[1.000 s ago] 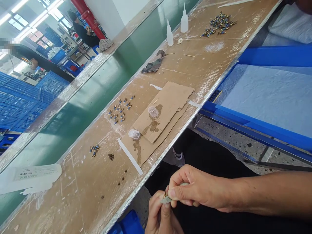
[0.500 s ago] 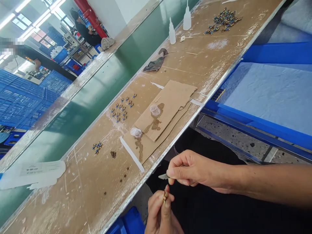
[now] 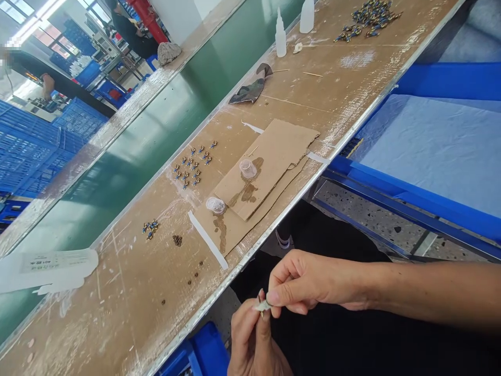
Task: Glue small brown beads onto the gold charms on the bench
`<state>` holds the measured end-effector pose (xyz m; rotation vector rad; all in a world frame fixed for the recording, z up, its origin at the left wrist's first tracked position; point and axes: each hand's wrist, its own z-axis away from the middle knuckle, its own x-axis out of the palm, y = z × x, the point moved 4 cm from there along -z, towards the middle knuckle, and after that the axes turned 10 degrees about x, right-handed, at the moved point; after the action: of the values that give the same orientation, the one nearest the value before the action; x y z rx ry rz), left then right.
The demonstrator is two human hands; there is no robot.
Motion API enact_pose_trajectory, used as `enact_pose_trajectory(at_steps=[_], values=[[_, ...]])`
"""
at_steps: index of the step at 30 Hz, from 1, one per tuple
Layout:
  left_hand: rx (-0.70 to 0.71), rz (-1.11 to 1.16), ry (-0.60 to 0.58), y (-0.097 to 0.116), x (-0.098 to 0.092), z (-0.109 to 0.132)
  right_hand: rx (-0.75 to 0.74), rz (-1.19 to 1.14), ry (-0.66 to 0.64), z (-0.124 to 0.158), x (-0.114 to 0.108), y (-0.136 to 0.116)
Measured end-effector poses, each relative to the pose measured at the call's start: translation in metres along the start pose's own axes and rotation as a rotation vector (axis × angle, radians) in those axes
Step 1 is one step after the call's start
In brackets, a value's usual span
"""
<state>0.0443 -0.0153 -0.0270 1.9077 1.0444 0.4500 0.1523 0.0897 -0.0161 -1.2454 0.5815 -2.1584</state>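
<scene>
Below the bench point(image 3: 117, 313) edge, your right hand point(image 3: 309, 284) pinches a small blade point(image 3: 261, 306) between thumb and forefinger. Its tip meets a tiny part point(image 3: 259, 298) clamped upright in your left hand point(image 3: 254, 339), apparently for steadiness. Matching pieces point(image 3: 191, 167) line the bench.

At 6 o'clock, a small pale blade point(image 3: 261, 306) is pinched in the right hand point(image 3: 309, 284) and set against the closed fingertips of the left hand point(image 3: 254, 342). Stained cardboard sheets point(image 3: 274, 151) are seen toward 12 o'clock on the bench point(image 3: 129, 292).
</scene>
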Motion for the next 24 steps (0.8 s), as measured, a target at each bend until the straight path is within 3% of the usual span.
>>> enact_pose_trajectory(at_steps=[17,24], values=[[0.074,0.023,-0.052,-0.0007,-0.0054,0.0008,0.007,0.026,-0.062,-0.0005,0.0061,0.0001],[0.108,0.007,-0.058,-0.0040,-0.0077,0.0037,0.043,-0.095,-0.079,-0.0056,0.0064,0.0090]])
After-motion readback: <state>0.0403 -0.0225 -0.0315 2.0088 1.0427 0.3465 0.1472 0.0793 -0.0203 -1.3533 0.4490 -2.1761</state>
